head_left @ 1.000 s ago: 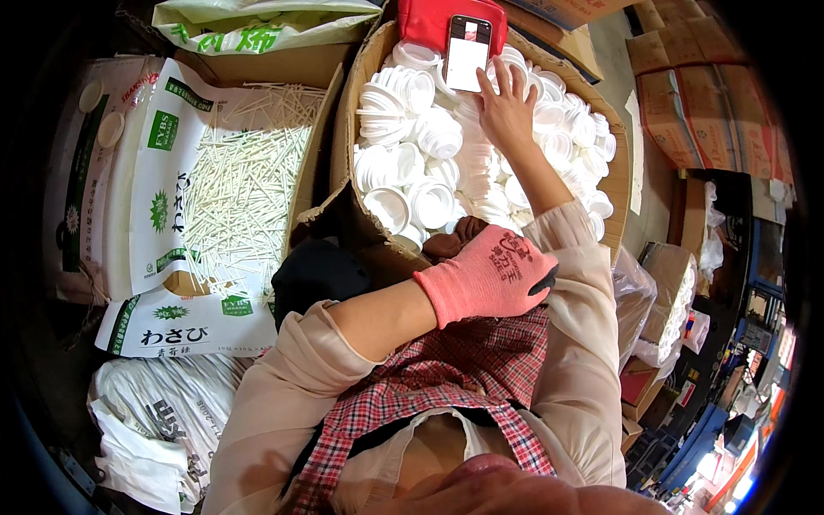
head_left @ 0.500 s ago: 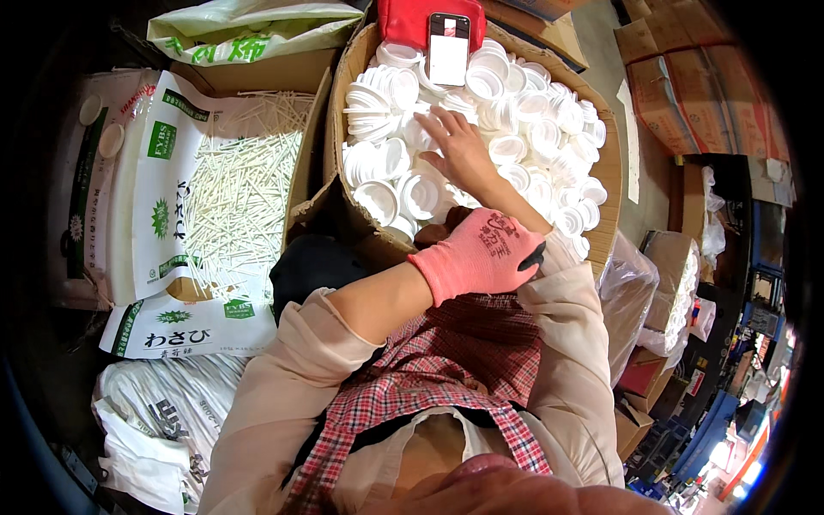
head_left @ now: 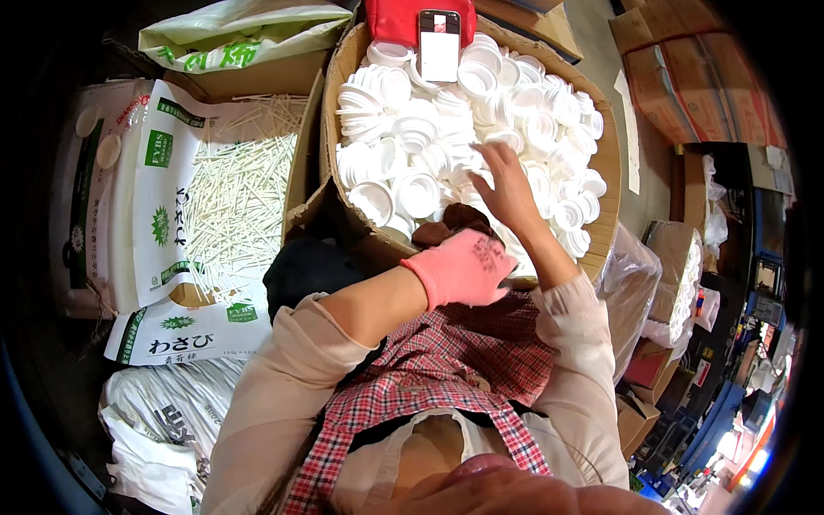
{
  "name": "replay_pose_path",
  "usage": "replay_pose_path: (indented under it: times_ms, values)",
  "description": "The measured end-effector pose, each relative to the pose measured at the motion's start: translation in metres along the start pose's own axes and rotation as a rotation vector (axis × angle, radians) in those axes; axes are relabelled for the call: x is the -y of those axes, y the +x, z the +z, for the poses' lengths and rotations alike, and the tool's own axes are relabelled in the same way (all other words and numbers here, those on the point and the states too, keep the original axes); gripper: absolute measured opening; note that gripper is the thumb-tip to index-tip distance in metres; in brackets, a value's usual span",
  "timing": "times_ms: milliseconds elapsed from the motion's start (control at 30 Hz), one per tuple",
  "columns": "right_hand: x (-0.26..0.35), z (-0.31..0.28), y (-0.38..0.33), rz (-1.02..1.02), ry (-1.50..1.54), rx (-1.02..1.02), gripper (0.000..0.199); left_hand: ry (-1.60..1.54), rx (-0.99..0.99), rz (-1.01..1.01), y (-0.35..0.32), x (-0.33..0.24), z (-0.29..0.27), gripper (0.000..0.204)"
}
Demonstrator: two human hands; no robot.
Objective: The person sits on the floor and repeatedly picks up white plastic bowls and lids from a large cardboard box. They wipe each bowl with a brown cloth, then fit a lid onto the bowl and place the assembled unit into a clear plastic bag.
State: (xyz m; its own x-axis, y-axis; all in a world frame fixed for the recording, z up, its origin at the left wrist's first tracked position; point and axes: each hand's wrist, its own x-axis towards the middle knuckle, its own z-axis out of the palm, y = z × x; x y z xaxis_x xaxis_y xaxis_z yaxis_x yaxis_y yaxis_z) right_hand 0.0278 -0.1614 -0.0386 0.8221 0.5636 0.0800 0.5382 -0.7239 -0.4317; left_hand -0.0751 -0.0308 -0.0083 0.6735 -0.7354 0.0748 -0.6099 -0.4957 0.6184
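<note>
My left hand [head_left: 462,268], in a pink work glove, hovers over my lap near the box's front edge. Its back faces up and its fingers are mostly hidden, so whether they hold anything does not show. My right hand [head_left: 508,190] is bare, held above the pile of white plastic lids [head_left: 418,196], fingers and thumb apart with nothing between them. The pile fills a large cardboard box [head_left: 611,172]. Just beyond the glove lies a bunched brown cloth-like thing [head_left: 455,225]. The right sleeve [head_left: 568,311] sits near the elbow, leaving the forearm bare.
A phone [head_left: 439,47] leans on a red bag [head_left: 386,19] at the box's far side. To the left, a carton lined with a printed sack [head_left: 163,223] holds many thin white sticks [head_left: 240,172]. White sacks [head_left: 172,403] lie nearer; stacked cartons [head_left: 687,94] stand far right.
My gloved left hand has come off the right forearm and moved slightly left and down. My right hand has drawn back to the right, and its sleeve sits higher up the arm.
</note>
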Motion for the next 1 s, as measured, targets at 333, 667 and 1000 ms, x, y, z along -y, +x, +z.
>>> replay_pose_path:
  times_ms: [333,667,1000]
  values:
    - [-0.002,-0.015,-0.083,0.076,0.330,0.423,0.022,-0.108,0.248,0.083,-0.015,-0.017,0.017,0.042]
    - [-0.121,-0.105,-0.154,0.308,1.805,-0.508,0.054,-0.302,0.311,0.161,-0.007,-0.020,0.031,0.054]
    - [-0.126,-0.119,-0.147,-0.264,2.137,-0.351,0.056,-0.265,0.340,0.125,0.000,-0.020,0.036,0.053]
